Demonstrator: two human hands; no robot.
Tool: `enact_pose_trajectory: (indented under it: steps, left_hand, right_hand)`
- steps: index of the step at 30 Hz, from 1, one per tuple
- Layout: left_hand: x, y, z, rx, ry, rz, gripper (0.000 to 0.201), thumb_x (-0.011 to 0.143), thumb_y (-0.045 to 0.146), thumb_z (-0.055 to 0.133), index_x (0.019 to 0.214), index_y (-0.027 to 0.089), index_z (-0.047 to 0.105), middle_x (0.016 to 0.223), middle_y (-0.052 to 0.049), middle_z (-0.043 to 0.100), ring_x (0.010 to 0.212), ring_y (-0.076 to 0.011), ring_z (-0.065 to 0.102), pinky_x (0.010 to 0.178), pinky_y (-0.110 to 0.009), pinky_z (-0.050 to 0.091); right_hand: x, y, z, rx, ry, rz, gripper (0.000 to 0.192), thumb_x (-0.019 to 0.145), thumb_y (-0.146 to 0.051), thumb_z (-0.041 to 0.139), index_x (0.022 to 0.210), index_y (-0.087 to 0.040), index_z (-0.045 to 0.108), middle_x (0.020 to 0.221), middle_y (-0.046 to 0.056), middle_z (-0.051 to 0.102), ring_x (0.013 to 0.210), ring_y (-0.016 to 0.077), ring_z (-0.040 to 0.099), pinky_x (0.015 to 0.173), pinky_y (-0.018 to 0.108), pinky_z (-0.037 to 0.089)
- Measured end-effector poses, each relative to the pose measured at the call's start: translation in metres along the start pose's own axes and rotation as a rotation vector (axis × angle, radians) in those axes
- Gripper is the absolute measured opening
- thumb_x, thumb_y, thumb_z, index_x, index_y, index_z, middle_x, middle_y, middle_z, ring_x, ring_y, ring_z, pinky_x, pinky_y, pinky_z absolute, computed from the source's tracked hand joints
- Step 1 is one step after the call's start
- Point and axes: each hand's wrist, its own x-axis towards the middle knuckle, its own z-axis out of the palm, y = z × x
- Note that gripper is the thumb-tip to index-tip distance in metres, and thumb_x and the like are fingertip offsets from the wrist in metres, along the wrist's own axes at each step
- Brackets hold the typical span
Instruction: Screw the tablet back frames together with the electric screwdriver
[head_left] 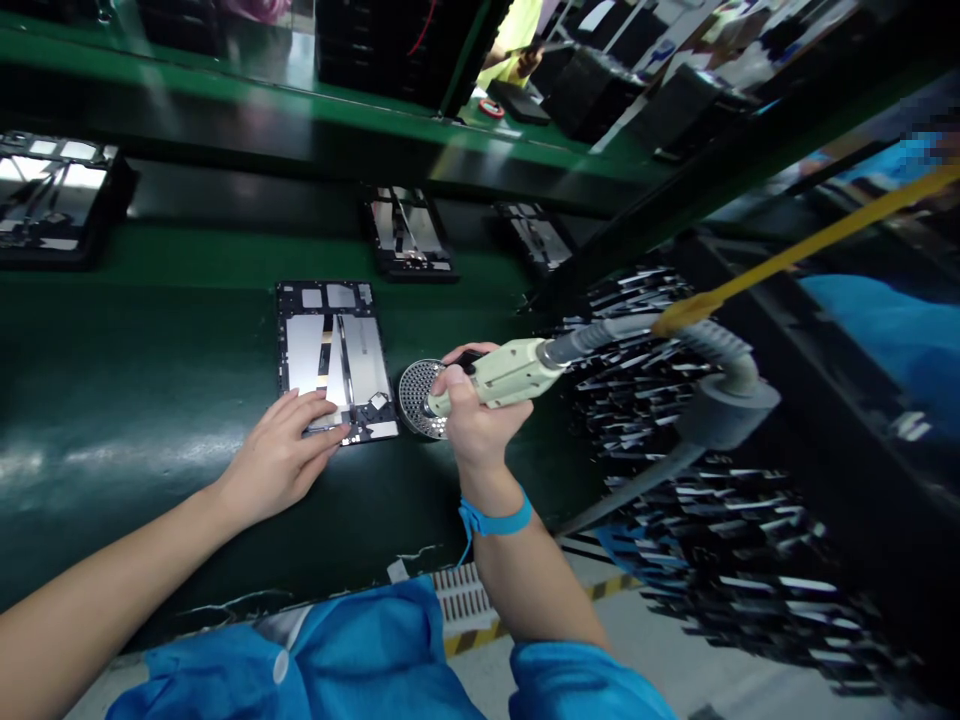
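Blue sleeves (360, 660) sat closest under my chin, two of them, with one blue wrist strap (495, 520) on my right arm. Beyond that, my right hand (469, 415) was clamped around the pale electric screwdriver (510, 372), its long axis running from upper right down to lower left, tip resting at the round perforated screw dish (418, 398). My left hand (281, 455) lay flat, fingers spread apart, holding nothing, pressing the near corner of the open tablet chassis (334, 360). That chassis lay just left of the driver tip, long axis pointing away from me, so the left hand was the nearer one. Farther along the green belt (150, 330) I counted three more chassis. One grey hose (675, 335) and one yellow cable (810, 245) trailed off right.
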Motion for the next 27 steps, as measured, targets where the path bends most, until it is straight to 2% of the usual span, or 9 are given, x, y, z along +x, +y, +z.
enact_pose_trajectory:
  steps: [8,15,23,27]
  left_hand:
    - [0.0,-0.001,0.004,-0.034,0.014,-0.013,0.029,0.1,0.02,0.059,0.125,0.024,0.073,0.134,-0.012,0.065,0.136,-0.0324,0.055,0.117,-0.062,0.042]
    - [0.0,-0.001,0.004,-0.029,-0.009,-0.005,0.03,0.102,0.023,0.055,0.13,0.02,0.068,0.136,-0.014,0.064,0.138,-0.0317,0.054,0.118,-0.06,0.041]
    - [-0.001,-0.002,0.004,-0.026,-0.018,-0.001,0.03,0.103,0.024,0.054,0.131,0.02,0.066,0.138,-0.012,0.064,0.139,-0.0315,0.053,0.119,-0.061,0.041]
    - [0.001,0.001,0.007,-0.048,0.031,-0.019,0.028,0.102,0.023,0.056,0.128,0.02,0.068,0.135,-0.012,0.065,0.137,-0.032,0.055,0.118,-0.061,0.042]
  right_hand:
    - [0.003,-0.005,0.001,0.01,0.018,-0.016,0.017,0.086,-0.028,0.073,0.098,-0.021,0.064,0.079,-0.002,0.068,0.052,0.0112,0.06,0.052,0.029,0.053]
    - [0.004,-0.009,0.002,0.02,-0.002,-0.011,0.014,0.086,-0.027,0.073,0.095,-0.02,0.065,0.07,-0.004,0.064,0.051,0.0126,0.06,0.05,0.03,0.05]
    - [0.005,-0.005,0.003,0.056,0.013,-0.017,0.013,0.085,-0.024,0.073,0.095,-0.02,0.065,0.076,-0.002,0.066,0.051,0.0121,0.06,0.052,0.031,0.051]
    - [0.005,-0.017,0.004,0.063,0.028,0.014,0.014,0.084,-0.022,0.072,0.095,-0.02,0.063,0.081,-0.002,0.067,0.05,0.0106,0.06,0.05,0.029,0.051]
